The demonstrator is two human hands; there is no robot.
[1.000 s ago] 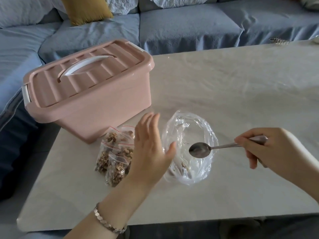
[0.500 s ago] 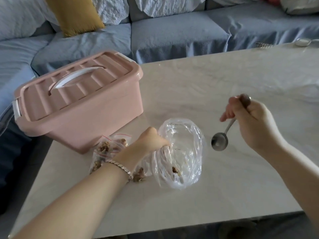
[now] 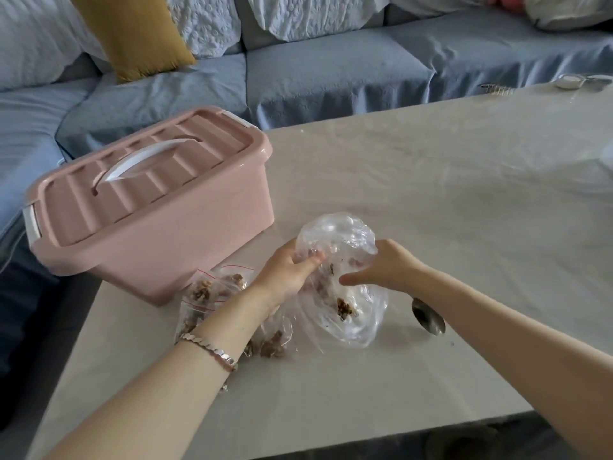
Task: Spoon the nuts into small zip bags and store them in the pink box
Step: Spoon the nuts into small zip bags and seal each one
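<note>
Silver bracelet [image 3: 212, 348] on my near wrist. Just past it the filled zip bags [image 3: 202, 293] lie heaped on the table [image 3: 431, 194], some tucked under that forearm. To the right the spoon [image 3: 429, 318] lies flat on the table, its handle hidden beneath my right forearm; neither hand holds it.

Both hands are on the big clear bag [image 3: 335, 234]. The left hand [image 3: 285, 273] curls round its left edge with the thumb pressing the film. The right hand [image 3: 384, 267] grips the right side, thumb pointing inward. Only a small clump of nuts [image 3: 345, 308] sits low in the bag, on the near side.

I read this as gathering the last of them. I would raise both edges evenly with the mouth kept up, so the bits slide into one corner. The film looks thin, so a gentle pull suits it better than a tug. I would also keep it over the table and off the zip bags.

Behind the heap, to the left, stands the pink box [image 3: 149, 234], its lid [image 3: 205, 151] on. It must come off before anything goes in. Beyond it are the blue sofa [image 3: 331, 78] and a mustard cushion [image 3: 139, 34].
</note>
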